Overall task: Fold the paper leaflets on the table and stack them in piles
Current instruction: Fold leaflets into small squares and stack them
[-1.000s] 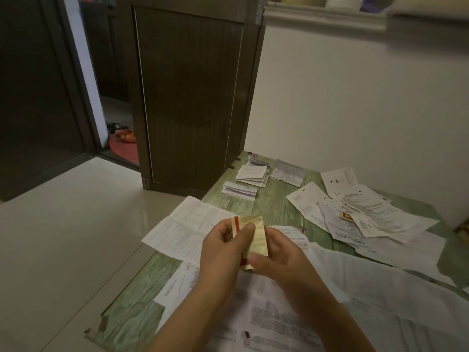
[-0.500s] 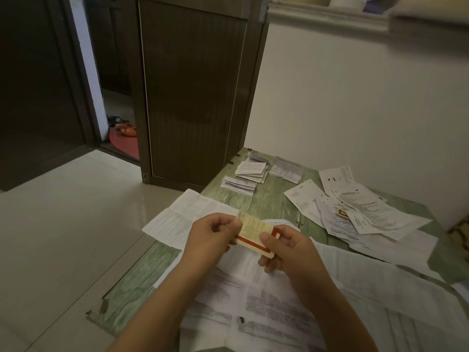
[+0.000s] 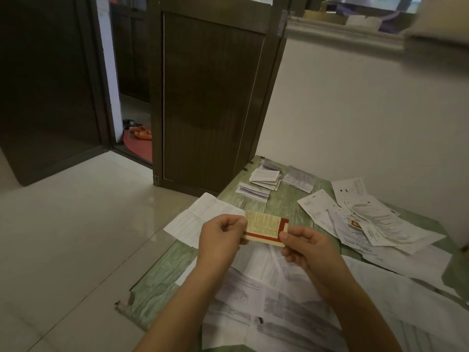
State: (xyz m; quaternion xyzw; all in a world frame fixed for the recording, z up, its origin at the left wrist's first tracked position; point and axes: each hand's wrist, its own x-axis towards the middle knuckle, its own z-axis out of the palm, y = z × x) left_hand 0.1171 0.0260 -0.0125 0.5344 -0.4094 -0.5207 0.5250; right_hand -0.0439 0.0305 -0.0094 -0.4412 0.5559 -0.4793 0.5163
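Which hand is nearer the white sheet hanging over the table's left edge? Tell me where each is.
Left. The left hand, pinching the yellow leaflet, overlaps the right edge of the white sheet in view; the right hand holds the leaflet's other end, farther right.

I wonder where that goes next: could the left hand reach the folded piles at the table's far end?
Probably yes: only bare green table lies between the left hand and the folded piles. But it and the right hand both pinch the yellow leaflet.
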